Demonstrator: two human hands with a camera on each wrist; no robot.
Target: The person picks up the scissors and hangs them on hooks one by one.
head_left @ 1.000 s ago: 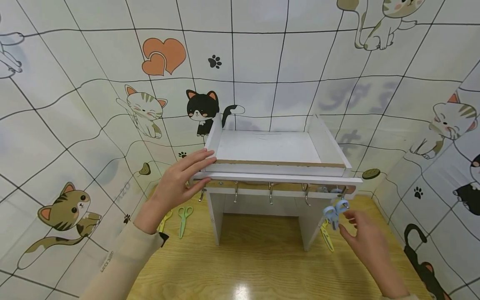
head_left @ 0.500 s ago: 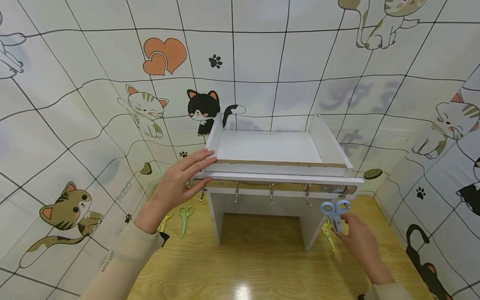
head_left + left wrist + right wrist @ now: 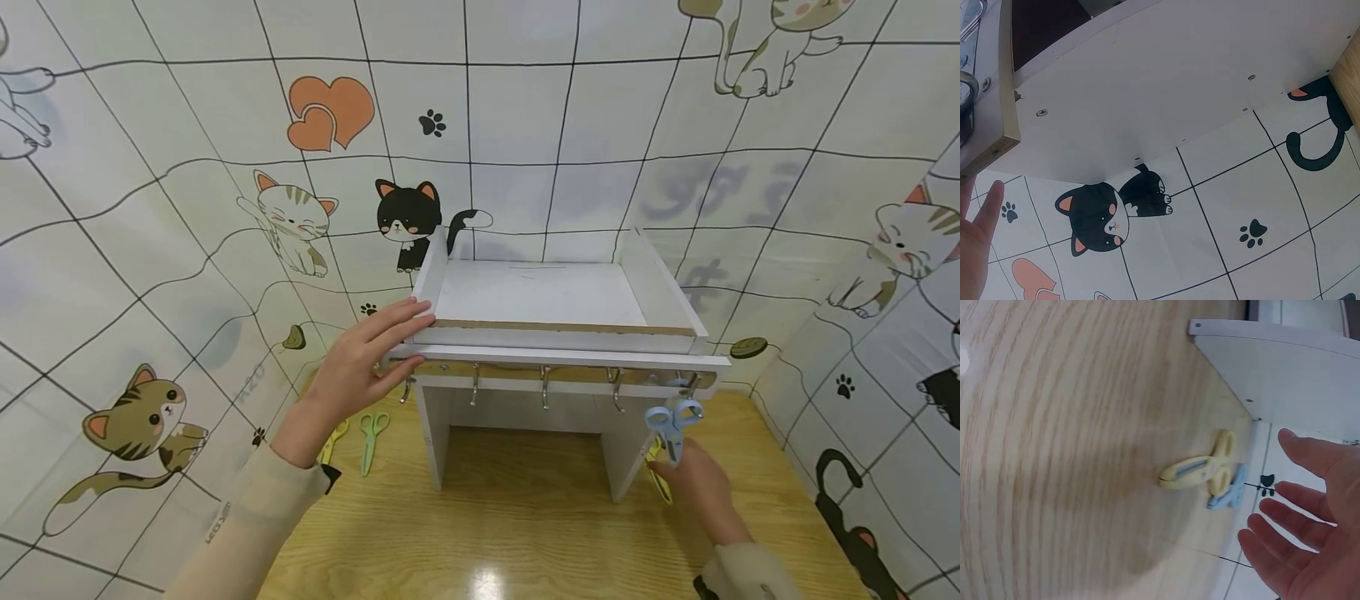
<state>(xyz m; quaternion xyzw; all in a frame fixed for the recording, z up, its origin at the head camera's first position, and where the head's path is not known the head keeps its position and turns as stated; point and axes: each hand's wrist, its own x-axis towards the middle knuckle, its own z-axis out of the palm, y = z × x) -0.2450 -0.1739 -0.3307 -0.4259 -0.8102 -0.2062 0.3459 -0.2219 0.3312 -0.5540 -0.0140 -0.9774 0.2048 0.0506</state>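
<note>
My left hand [image 3: 365,358] rests on the left front corner of a white shelf unit [image 3: 555,358], fingers over the top board and thumb at the front edge. Light blue scissors [image 3: 672,425] hang at the rightmost hook, blades down. My right hand [image 3: 697,483] is just below and behind them in the head view, beside yellow scissors [image 3: 662,482] on the table. In the right wrist view the right hand [image 3: 1300,519] has spread, loosely bent fingers and holds nothing; the yellow scissors [image 3: 1200,470] lie apart from it, with a blue pair [image 3: 1230,494] behind.
Several metal hooks [image 3: 545,387] line the shelf's front rail. On the wooden table [image 3: 480,533], green scissors [image 3: 370,446] and another yellow pair [image 3: 333,437] lie left of the unit. Cat-patterned sheeting [image 3: 517,125] forms the walls behind and at both sides.
My right hand has moved left and inward, from beside the hanging blue scissors to below them, near the yellow pair. The hanging scissors have turned to show both loops. My left hand stays put.
</note>
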